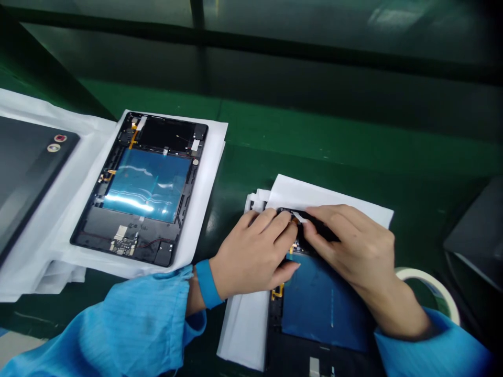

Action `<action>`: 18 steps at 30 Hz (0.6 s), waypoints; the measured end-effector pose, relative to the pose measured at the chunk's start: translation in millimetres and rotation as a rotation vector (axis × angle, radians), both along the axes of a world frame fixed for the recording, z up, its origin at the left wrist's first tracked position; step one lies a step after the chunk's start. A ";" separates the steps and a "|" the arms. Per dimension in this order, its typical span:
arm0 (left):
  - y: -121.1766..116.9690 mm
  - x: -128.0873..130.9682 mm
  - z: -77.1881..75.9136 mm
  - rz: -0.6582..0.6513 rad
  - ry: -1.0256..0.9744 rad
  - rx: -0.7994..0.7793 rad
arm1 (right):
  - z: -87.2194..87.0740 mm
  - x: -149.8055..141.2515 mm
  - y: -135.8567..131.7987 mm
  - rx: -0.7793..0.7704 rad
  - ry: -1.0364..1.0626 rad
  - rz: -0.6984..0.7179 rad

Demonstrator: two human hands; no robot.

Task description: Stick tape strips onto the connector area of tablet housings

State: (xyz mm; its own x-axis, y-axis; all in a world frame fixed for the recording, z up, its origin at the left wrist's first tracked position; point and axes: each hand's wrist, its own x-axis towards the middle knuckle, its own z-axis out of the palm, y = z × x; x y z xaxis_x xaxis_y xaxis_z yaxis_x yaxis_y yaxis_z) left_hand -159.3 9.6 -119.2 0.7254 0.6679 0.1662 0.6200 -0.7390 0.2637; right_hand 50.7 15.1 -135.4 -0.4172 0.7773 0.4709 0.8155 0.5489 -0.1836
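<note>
An opened tablet [318, 309], with a blue battery across its middle and orange flat cables at its left side, lies in front of me. My left hand [255, 251] rests on its upper left corner, fingers curled over the edge and thumb held apart above the battery. Between the thumb and forefinger of my right hand [357, 248] is one end of a small white strip [299, 217]. The strip's other end is at the tablet's upper corner, beside my left fingertips. My fingers partly hide the parts at that corner.
A second opened tablet [129, 225] lies on white sheets [210, 173] to the left. Beyond it is a dark panel [27, 173] with two round stickers. White sheets [247, 324] also lie under the nearer tablet. A tape roll [448, 298] sits at right on the green table [267, 146].
</note>
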 end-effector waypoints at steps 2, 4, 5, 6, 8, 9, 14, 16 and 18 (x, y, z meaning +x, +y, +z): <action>0.1 0.0 -0.1 0.002 0.001 -0.007 | 0.3 -0.7 0.1 0.000 -0.002 -0.003; 0.2 0.2 -0.1 0.003 0.003 -0.011 | 0.5 -1.2 0.4 0.000 -0.006 -0.003; 0.2 0.3 -0.1 0.003 0.004 -0.012 | 0.5 -1.3 0.7 0.000 -0.008 -0.001; 0.1 0.4 -0.1 0.003 0.003 -0.011 | 0.6 -1.4 1.0 0.002 -0.010 0.003; -0.1 0.6 -0.2 0.004 -0.001 -0.009 | 0.9 -1.6 1.8 0.006 -0.022 0.017; -0.2 0.6 -0.4 0.005 -0.003 -0.008 | 1.1 -1.8 2.3 0.008 -0.030 0.025; -1.5 0.2 -1.0 0.008 -0.010 0.005 | 2.3 -2.7 3.5 0.010 -0.048 0.069; -2.4 -0.1 -1.2 0.011 -0.020 0.015 | 2.8 -2.6 3.0 0.004 -0.063 0.088; -3.4 -0.2 -1.7 0.014 -0.031 0.019 | 3.9 -2.4 1.9 -0.009 -0.103 0.097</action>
